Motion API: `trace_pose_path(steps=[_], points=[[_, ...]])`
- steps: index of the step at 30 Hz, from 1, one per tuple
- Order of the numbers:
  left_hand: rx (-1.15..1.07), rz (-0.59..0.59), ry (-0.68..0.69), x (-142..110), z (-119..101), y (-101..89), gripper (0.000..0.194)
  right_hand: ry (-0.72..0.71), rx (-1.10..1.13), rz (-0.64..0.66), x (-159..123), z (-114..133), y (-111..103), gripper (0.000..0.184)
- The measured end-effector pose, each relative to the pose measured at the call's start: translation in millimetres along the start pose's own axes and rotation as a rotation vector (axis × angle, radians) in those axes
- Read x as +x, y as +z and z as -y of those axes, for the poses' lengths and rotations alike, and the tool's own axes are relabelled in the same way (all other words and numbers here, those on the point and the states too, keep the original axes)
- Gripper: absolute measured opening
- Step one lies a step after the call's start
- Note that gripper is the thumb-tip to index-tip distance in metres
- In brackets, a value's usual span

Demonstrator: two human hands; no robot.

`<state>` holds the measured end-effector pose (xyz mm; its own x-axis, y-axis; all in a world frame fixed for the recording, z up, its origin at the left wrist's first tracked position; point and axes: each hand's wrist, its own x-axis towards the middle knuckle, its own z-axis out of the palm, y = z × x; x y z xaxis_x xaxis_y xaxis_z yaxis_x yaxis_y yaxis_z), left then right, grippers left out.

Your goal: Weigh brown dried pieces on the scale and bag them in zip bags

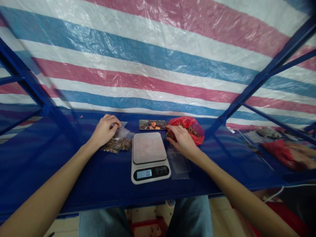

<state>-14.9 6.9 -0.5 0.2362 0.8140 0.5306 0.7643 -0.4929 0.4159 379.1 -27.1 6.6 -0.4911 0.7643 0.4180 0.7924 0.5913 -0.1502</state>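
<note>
My left hand (105, 130) is closed, fingers pinching the top of a clear zip bag (127, 132) left of the scale. Beneath it lie filled zip bags of small brown dried pieces (116, 144). A white digital scale (149, 148) sits in the middle, its bare plate above a display reading 0.0. My right hand (182, 140) is curled at the left side of an open red plastic bag (199, 134) holding more such pieces. Some brown pieces (170, 134) show between its thumb and fingers. Flat empty zip bags (180, 166) lie below that hand.
A phone (152, 124) with a lit screen lies behind the scale. Blue metal bars (243, 90) rise on both sides, before a striped plastic sheet (148, 79). At right, another person's hand (302, 156) is at a second red bag (278, 151). The blue tabletop (106, 184) ends above my knees.
</note>
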Motion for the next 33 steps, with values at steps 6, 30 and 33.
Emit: trace_pose_path(steps=[6, 30, 33], points=[[-0.004, 0.005, -0.008, 0.2, -2.1, -0.5, 0.027, -0.007, 0.015, -0.061, 17.6, 24.4, -22.1, 0.045], [0.264, 0.132, 0.202, -3.3, -34.9, -5.2, 0.063, -0.018, 0.098, 0.119, -96.0, 8.6, -28.5, 0.022], [0.331, 0.148, 0.240, -4.2, -42.2, -2.5, 0.066, 0.013, 0.145, 0.110, -88.8, 6.5, -24.6, 0.015]])
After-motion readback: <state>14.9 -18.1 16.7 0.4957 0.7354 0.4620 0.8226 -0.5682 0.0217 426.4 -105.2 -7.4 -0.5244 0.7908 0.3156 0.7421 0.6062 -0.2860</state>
